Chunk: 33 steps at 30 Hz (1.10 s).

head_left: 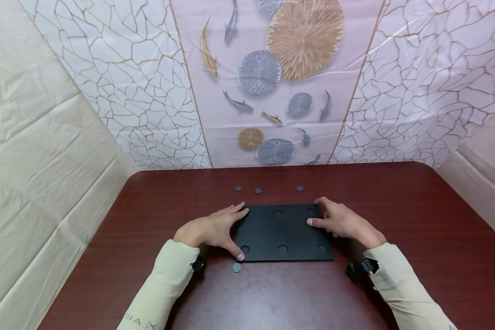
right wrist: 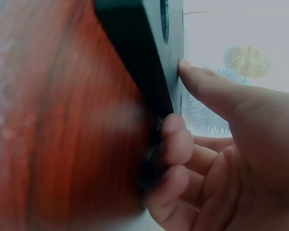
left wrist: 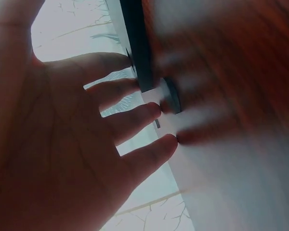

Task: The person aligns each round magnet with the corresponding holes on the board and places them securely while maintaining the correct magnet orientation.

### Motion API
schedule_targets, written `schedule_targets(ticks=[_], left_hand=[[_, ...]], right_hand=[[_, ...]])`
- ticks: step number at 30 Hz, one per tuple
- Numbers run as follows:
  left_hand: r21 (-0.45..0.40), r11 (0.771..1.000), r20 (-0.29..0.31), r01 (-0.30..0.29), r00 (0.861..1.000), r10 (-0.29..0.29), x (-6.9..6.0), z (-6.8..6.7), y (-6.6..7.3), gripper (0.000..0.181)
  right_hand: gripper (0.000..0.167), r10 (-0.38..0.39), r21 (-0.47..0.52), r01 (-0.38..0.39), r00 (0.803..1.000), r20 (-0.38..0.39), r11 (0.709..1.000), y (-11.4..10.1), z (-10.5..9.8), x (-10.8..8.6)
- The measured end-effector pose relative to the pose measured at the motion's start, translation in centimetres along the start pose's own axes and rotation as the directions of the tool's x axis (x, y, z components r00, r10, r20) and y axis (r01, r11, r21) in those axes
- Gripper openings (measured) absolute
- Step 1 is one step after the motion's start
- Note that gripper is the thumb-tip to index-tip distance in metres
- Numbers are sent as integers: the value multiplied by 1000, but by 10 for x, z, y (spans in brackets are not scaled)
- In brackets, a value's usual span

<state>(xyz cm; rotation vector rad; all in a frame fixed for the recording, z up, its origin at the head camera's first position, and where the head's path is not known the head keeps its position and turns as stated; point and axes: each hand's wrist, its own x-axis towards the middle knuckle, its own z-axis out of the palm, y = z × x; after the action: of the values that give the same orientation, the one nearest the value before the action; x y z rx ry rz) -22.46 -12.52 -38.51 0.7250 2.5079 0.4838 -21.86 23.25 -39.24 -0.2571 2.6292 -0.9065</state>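
A flat black rectangular board with several shallow round recesses lies on the table between both hands. Along its left edge spreads my left hand, its thumb at the near left corner and its fingertips around the far left corner. In the left wrist view the fingers are straight and apart. My right hand grips the right edge near the far corner, thumb on top. The right wrist view has curled fingers against the board's side. A small grey disc lies just below the left thumb.
Beyond the board, toward the table's back edge, lie three small grey discs: one at left, another beside it, a third farther right. The dark red wooden table meets hanging patterned cloth behind.
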Motion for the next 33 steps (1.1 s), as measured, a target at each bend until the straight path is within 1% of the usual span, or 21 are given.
schedule_targets(ticks=[2,5,7,9,11,13,15,17,20,24,29,33], left_hand=[[-29,999,-12,-22,1000,21,-1,-2,-2,113],[-62,996,-69,-66,996,62,-4,-8,-7,102],[-54,994,-122,-100,988,93,-7,-14,-10,94],[-25,992,-169,-123,979,118,-10,-19,-14,84],[-4,990,-197,-138,971,135,-13,-24,-18,73],[-2,990,-207,-141,969,137,-15,-27,-22,59],[-12,992,-206,-127,971,121,-16,-29,-25,44],[-27,995,-196,-100,976,93,-17,-29,-27,31],[-23,999,-188,-47,981,42,-17,-27,-29,17],[-31,1000,-198,1,980,-7,-14,-23,-28,13],[-74,997,-219,25,975,-41,-11,-20,-28,12],[-95,994,-223,59,972,-79,-10,-19,-29,13]], right_hand=[[72,13,2,-13,1000,-8,1000,1,1,1],[72,24,12,-24,1000,-13,1000,2,2,2],[73,27,14,-27,1000,-15,1000,3,2,2],[74,29,17,-29,999,-13,999,3,2,2],[74,30,19,-30,999,-11,999,3,2,3],[74,39,23,-39,999,-10,999,4,1,3],[75,44,25,-44,999,-8,999,4,1,4],[75,45,25,-45,999,-7,999,5,2,4],[75,46,24,-46,999,-5,999,6,2,5],[75,44,19,-44,999,-6,999,7,2,5],[75,45,7,-45,999,-15,999,6,1,5],[76,43,3,-43,999,-7,999,6,2,5]])
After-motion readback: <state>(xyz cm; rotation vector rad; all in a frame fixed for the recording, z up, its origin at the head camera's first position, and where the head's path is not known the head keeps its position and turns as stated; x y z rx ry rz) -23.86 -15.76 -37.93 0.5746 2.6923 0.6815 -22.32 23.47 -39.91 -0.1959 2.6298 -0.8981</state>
